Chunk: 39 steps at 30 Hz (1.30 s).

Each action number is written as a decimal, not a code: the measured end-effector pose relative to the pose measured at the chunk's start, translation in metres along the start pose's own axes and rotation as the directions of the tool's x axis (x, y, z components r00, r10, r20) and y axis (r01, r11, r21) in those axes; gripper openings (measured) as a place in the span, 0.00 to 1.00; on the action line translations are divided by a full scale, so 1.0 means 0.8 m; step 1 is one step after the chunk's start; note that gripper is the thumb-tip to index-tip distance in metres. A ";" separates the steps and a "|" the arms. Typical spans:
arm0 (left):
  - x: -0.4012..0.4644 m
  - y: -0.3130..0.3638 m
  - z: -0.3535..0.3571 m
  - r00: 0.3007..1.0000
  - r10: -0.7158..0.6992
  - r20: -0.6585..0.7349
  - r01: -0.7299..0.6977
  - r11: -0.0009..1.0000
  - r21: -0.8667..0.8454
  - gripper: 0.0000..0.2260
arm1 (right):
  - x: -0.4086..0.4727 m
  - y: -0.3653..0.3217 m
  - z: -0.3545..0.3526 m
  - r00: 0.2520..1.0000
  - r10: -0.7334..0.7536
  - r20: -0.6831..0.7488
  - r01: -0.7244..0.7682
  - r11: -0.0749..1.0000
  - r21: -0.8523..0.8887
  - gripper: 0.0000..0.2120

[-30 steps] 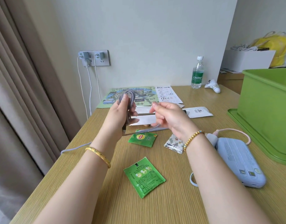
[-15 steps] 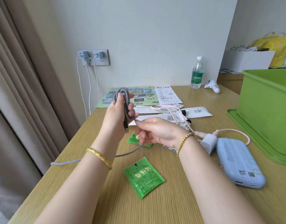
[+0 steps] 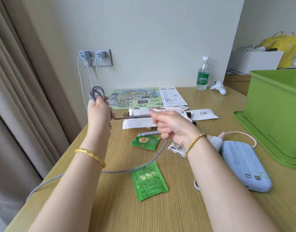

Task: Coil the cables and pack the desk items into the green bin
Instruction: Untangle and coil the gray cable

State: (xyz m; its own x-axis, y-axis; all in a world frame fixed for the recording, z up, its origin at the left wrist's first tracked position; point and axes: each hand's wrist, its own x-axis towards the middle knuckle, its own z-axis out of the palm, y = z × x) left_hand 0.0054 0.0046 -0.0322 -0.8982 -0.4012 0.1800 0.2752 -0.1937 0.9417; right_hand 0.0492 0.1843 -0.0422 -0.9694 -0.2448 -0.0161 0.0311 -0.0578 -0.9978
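My left hand (image 3: pixel 98 111) holds several loops of a grey braided cable (image 3: pixel 96 92) upright above the desk. The cable runs taut to my right hand (image 3: pixel 170 125), which pinches it, then droops across a green tea packet (image 3: pixel 148 182) and off the desk's left edge. The green bin (image 3: pixel 277 104) stands at the right on its green lid. A light blue power bank (image 3: pixel 244 164) with a pink cable (image 3: pixel 241 133) and a white plug lies near my right forearm. A second green tea packet (image 3: pixel 145 141) and a patterned sachet (image 3: pixel 176 149) lie under my right hand.
A map leaflet (image 3: pixel 135 97), white paper sleeves (image 3: pixel 202 113), a pen and a hairbrush lie at mid-desk. A water bottle (image 3: pixel 203 73) and a white controller (image 3: pixel 219 87) stand by the back wall. Chargers hang from the wall socket (image 3: pixel 95 57). A curtain hangs at the left.
My left hand has shifted left with the coil. My right hand rose from the desk, pulling a stretch of grey cable up and taut; the tail slid in across the desk.
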 end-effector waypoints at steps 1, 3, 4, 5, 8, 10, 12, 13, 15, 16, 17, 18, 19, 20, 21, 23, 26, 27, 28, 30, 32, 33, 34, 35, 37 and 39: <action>0.003 -0.002 -0.002 1.000 -0.018 0.004 0.018 0.999 0.051 0.13 | -0.001 -0.003 -0.003 1.000 -0.021 -0.012 0.022 0.999 0.042 0.16; 0.006 -0.008 -0.001 0.996 -0.063 0.065 0.050 0.982 0.181 0.13 | -0.002 -0.006 -0.005 0.997 -0.077 -0.020 0.079 0.989 0.123 0.16; 0.006 -0.012 0.001 0.990 -0.081 0.118 0.047 0.961 0.272 0.13 | -0.003 -0.006 -0.006 0.993 -0.112 -0.025 0.115 0.982 0.153 0.16; 0.004 -0.015 0.002 0.978 -0.104 0.179 0.032 0.930 0.367 0.15 | -0.003 -0.007 -0.006 0.988 -0.149 -0.029 0.152 0.972 0.177 0.15; -0.006 -0.016 0.002 0.902 -0.177 0.394 -0.052 0.861 0.506 0.24 | -0.006 -0.011 -0.007 0.971 -0.236 -0.037 0.237 0.933 0.270 0.11; -0.018 -0.010 0.003 0.800 -0.208 0.563 -0.148 0.841 0.521 0.28 | -0.007 -0.014 -0.009 0.966 -0.257 -0.012 0.247 0.914 0.322 0.11; -0.030 -0.006 0.005 0.650 -0.260 0.714 -0.230 0.828 0.511 0.26 | -0.007 -0.013 -0.009 0.962 -0.271 0.028 0.250 0.919 0.306 0.12; -0.035 -0.007 0.006 0.576 -0.289 0.764 -0.260 0.822 0.507 0.21 | -0.007 -0.012 -0.008 0.960 -0.276 0.044 0.252 0.923 0.290 0.11; -0.041 -0.008 0.008 0.517 -0.320 0.794 -0.299 0.801 0.518 0.09 | -0.006 -0.011 -0.008 0.959 -0.279 0.048 0.257 0.928 0.270 0.10; -0.043 -0.008 0.009 0.526 -0.318 0.789 -0.299 0.799 0.522 0.06 | -0.005 -0.011 -0.008 0.959 -0.283 0.033 0.265 0.928 0.262 0.09; -0.045 -0.008 0.010 0.549 -0.304 0.779 -0.295 0.802 0.520 0.06 | -0.005 -0.011 -0.009 0.958 -0.287 0.010 0.275 0.928 0.253 0.07; -0.046 -0.009 0.011 0.574 -0.279 0.770 -0.290 0.810 0.510 0.08 | -0.004 -0.011 -0.010 0.957 -0.291 -0.019 0.287 0.927 0.240 0.07; -0.048 -0.009 0.013 0.595 -0.253 0.763 -0.284 0.822 0.494 0.09 | -0.004 -0.012 -0.010 0.954 -0.295 -0.052 0.299 0.928 0.220 0.07; -0.049 -0.008 0.014 0.611 -0.226 0.758 -0.282 0.833 0.476 0.11 | -0.004 -0.012 -0.011 0.949 -0.302 -0.089 0.314 0.931 0.187 0.07; -0.051 -0.007 0.015 0.618 -0.203 0.759 -0.285 0.842 0.457 0.12 | -0.003 -0.011 -0.011 0.942 -0.311 -0.125 0.328 0.934 0.141 0.06; -0.054 -0.006 0.017 0.601 -0.172 0.780 -0.299 0.857 0.419 0.13 | -0.002 -0.009 -0.010 0.929 -0.322 -0.181 0.331 0.943 0.021 0.06; -0.055 -0.005 0.017 0.587 -0.164 0.793 -0.258 0.891 0.375 0.12 | -0.003 -0.007 -0.010 0.945 -0.279 -0.173 0.268 0.960 -0.086 0.06; -0.055 -0.006 0.017 0.588 -0.165 0.792 -0.238 0.900 0.365 0.12 | -0.003 -0.006 -0.011 0.954 -0.263 -0.144 0.255 0.964 -0.073 0.06; -0.054 -0.007 0.016 0.588 -0.170 0.791 -0.219 0.908 0.358 0.12 | -0.003 -0.006 -0.012 0.960 -0.255 -0.112 0.250 0.967 -0.054 0.06; -0.052 -0.009 0.015 0.585 -0.186 0.789 -0.179 0.919 0.350 0.14 | -0.002 -0.005 -0.012 0.964 -0.252 -0.082 0.249 0.967 -0.047 0.06; -0.050 -0.010 0.015 0.597 -0.197 0.778 -0.165 0.919 0.359 0.13 | -0.001 -0.005 -0.010 0.960 -0.263 -0.100 0.258 0.964 -0.065 0.05; -0.050 -0.010 0.016 0.612 -0.195 0.767 -0.169 0.915 0.367 0.12 | 0.001 -0.004 -0.009 0.955 -0.271 -0.120 0.261 0.961 -0.087 0.05; -0.050 -0.011 0.017 0.629 -0.188 0.754 -0.175 0.911 0.373 0.10 | 0.002 -0.003 -0.008 0.950 -0.279 -0.142 0.262 0.957 -0.123 0.06; -0.050 -0.012 0.018 0.643 -0.176 0.745 -0.187 0.907 0.376 0.09 | 0.002 -0.002 -0.007 0.944 -0.287 -0.165 0.260 0.951 -0.165 0.06; -0.052 -0.014 0.019 0.645 -0.146 0.750 -0.240 0.893 0.380 0.10 | 0.003 -0.001 -0.005 0.929 -0.300 -0.218 0.256 0.944 -0.209 0.05; -0.054 -0.013 0.019 0.621 -0.128 0.773 -0.280 0.885 0.371 0.13 | 0.004 -0.001 -0.005 0.909 -0.313 -0.275 0.265 0.944 -0.196 0.08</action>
State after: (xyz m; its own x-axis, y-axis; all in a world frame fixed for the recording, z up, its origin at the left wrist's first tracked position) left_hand 0.0363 0.0378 -0.0451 -0.8584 0.4676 0.2110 0.3673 0.2733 0.8890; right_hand 0.0454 0.1879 -0.0416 -0.9581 0.0620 0.2797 -0.2754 0.0698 -0.9588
